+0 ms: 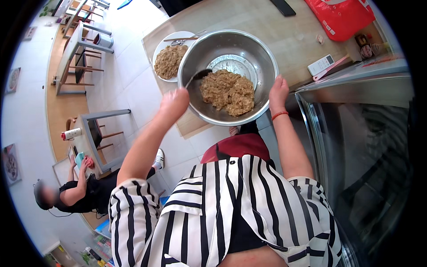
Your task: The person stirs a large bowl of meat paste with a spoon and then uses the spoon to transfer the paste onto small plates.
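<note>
A wide stainless-steel bowl (230,40) is in front of me, over the near edge of the table. It contains a lump of brown, minced-looking mixture (228,91), gathered toward the near side. My left hand (175,101) is closed around the handle of a spoon (202,74) at the bowl's left rim; the spoon's dark head rests against the mixture. On the opposite rim, my right hand (279,93) grips the bowl, thumb side up. A white plate (158,55), partly behind the bowl, carries more of the mixture, with chopsticks (180,39) and metal cutlery across its far side.
On the wooden table (213,16) lie a black phone-like object (283,7), a red bag (343,16) and a white remote control (321,65). A glass-fronted metal appliance (360,150) stands close on my right. To the left, a person (80,193) sits at another table.
</note>
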`<state>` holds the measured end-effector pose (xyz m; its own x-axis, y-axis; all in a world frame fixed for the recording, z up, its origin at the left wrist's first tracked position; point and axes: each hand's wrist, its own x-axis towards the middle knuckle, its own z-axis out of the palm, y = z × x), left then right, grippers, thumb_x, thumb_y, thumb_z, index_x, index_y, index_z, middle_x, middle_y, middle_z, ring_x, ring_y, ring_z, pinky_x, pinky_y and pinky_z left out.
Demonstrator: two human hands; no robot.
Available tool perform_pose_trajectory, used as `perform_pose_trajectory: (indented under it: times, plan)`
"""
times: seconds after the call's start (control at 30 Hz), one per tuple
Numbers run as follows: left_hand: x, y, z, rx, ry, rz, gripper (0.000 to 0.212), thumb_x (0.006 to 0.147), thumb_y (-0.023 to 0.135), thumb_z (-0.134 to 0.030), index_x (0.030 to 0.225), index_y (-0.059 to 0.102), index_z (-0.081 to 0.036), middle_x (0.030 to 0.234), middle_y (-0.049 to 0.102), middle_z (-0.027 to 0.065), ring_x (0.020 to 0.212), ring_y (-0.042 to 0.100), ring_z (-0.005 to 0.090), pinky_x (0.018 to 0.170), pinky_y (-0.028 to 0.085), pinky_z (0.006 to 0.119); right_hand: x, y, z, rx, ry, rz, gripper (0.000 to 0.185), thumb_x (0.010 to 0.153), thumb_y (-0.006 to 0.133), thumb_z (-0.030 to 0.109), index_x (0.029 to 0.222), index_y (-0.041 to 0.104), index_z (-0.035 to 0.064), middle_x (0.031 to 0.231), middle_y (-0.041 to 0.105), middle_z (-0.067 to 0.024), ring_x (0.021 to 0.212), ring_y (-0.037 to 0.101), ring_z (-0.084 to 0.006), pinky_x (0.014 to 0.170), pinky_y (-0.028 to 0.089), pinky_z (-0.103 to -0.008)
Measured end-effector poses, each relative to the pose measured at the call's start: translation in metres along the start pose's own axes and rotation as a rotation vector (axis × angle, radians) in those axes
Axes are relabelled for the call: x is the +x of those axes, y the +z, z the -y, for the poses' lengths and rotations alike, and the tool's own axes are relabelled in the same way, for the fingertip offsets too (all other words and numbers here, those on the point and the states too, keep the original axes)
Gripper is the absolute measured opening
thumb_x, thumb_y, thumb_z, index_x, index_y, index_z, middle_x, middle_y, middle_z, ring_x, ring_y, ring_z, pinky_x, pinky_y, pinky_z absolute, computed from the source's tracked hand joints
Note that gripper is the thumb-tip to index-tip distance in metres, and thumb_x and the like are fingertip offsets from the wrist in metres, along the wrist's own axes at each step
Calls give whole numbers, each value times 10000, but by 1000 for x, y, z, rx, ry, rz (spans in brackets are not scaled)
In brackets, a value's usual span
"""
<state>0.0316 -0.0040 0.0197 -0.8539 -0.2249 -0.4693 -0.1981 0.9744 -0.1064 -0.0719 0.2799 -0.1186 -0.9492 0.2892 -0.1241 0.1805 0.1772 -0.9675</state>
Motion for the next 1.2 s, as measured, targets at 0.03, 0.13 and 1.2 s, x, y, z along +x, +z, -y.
perform_pose_trajectory:
  times: [0.03,0.13,1.2]
  plan:
    - [-13,16,4,-73,21,26,195,823,415,-58,891,582,18,903,626,224,896,603,374,753,491,459,0,1,0,-2,-13,-14,393,936,409,292,744,497,-39,625,488,-117,591,433,-193,605,394,-355]
    - [-40,42,-1,-408,0,227,133,817,475,-36,808,576,50,770,599,262,766,592,413,652,474,451,-3,2,0,-22,-27,-28,393,935,411,293,740,497,-38,626,490,-115,590,435,-189,602,396,-353]
    - [-20,-21,-43,-242,54,-154,162,821,444,-61,847,569,39,837,622,251,799,620,398,700,501,455,-11,3,4,-102,-34,-97,389,942,375,284,848,526,-62,730,561,-217,674,519,-342,665,420,-406]
